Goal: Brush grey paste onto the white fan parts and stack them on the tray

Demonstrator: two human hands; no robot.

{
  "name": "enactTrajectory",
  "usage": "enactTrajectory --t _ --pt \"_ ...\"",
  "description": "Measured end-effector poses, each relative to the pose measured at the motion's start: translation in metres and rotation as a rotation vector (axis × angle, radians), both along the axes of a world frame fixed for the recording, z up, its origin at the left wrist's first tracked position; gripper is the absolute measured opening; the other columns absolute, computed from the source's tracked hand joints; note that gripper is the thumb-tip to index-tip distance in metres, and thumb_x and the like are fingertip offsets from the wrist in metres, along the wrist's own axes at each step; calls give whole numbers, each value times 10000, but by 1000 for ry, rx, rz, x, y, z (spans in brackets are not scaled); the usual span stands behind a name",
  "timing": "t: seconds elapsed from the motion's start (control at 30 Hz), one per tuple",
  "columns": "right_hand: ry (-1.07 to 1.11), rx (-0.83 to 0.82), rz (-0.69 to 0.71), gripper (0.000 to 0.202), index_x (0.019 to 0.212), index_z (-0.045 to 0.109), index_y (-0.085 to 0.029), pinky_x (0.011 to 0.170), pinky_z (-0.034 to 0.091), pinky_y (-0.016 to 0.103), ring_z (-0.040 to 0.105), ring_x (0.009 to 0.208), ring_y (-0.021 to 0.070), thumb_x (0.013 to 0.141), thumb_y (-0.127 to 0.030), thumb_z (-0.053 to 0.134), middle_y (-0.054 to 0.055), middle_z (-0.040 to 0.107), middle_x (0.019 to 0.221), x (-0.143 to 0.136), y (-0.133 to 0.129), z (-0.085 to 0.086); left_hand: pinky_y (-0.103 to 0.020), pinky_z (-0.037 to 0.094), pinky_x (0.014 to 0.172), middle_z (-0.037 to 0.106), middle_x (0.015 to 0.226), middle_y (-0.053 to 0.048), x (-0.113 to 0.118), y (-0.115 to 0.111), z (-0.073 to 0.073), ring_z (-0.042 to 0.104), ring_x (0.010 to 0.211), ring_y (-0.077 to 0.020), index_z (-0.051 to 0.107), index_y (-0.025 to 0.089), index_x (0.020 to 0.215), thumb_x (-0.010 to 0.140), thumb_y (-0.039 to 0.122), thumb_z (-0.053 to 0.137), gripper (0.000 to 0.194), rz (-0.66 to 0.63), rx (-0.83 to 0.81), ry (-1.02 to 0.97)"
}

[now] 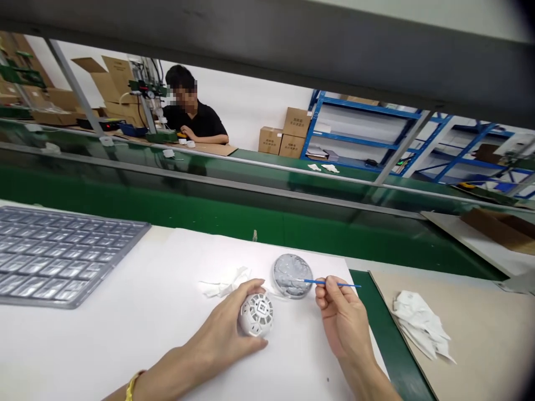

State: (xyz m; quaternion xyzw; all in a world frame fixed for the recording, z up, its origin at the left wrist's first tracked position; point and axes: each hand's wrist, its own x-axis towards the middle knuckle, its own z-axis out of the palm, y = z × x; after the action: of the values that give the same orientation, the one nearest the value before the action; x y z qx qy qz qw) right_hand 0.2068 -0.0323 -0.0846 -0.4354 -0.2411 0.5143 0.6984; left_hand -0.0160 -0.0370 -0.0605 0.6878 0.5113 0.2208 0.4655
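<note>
My left hand (234, 323) is closed around a round white slotted housing (257, 314), with fingers on its far side and the thumb on its near side. A small square pattern shows in the middle of the housing's face. Between the thumb and fingers of my right hand (343, 312) is a thin blue-handled brush (330, 283), held nearly level. Its pale tip lies over a shallow round dish (291, 275) of grey paste, and I cannot tell how deep it touches. Crumpled white tissue (228, 283) lies just beyond my left hand.
A clear plastic compartment tray (62, 250) sits at the left on the white sheet (167, 345). Used wipes (422, 323) rest on a cardboard sheet at the right. Across the green conveyor (167, 197), another person (196, 120) sits by a bench machine. A grey shelf edge crosses overhead.
</note>
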Motion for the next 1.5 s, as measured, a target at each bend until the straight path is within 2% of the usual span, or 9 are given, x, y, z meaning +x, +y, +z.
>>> enactTrajectory --t 0.13,0.4,0.8,1.13,1.5 --pt "-15 -22 92 198 809 626 -180 536 431 222 501 603 109 735 -333 729 32 610 793 -11 -13 7 -321 404 1016 488 1304 -18 -3 -3 9 490 1180 -214 326 292 1308 634 219 716 782 -13 -22 -76" --pt "-133 5 142 218 792 603 -196 549 441 255 493 574 123 745 -383 705 43 617 775 -21 -22 13 -335 411 1010 504 1278 -36 -4 -4 17 497 1168 -221 364 274 1272 644 207 722 726 1 14 -170" --pt "-172 57 140 211 820 594 -202 573 463 282 540 599 137 747 -365 707 57 644 816 -24 -22 9 -306 391 1030 499 1276 -32 -5 -3 14 481 1192 -201 342 270 1277 636 200 746 761 15 15 -227" --pt "-240 102 155 184 853 599 -215 601 487 321 573 627 161 771 -353 689 74 659 864 -15 -22 2 -315 394 1024 492 1271 -39 -7 -3 12 493 1174 -203 322 267 1283 631 193 753 785 21 5 -262" --pt "-117 66 89 164 815 617 -206 568 472 269 543 615 131 751 -320 716 54 646 831 -14 -22 10 -344 384 1032 479 1274 -22 -8 -1 9 466 1197 -203 325 296 1266 650 179 743 753 9 45 -253"
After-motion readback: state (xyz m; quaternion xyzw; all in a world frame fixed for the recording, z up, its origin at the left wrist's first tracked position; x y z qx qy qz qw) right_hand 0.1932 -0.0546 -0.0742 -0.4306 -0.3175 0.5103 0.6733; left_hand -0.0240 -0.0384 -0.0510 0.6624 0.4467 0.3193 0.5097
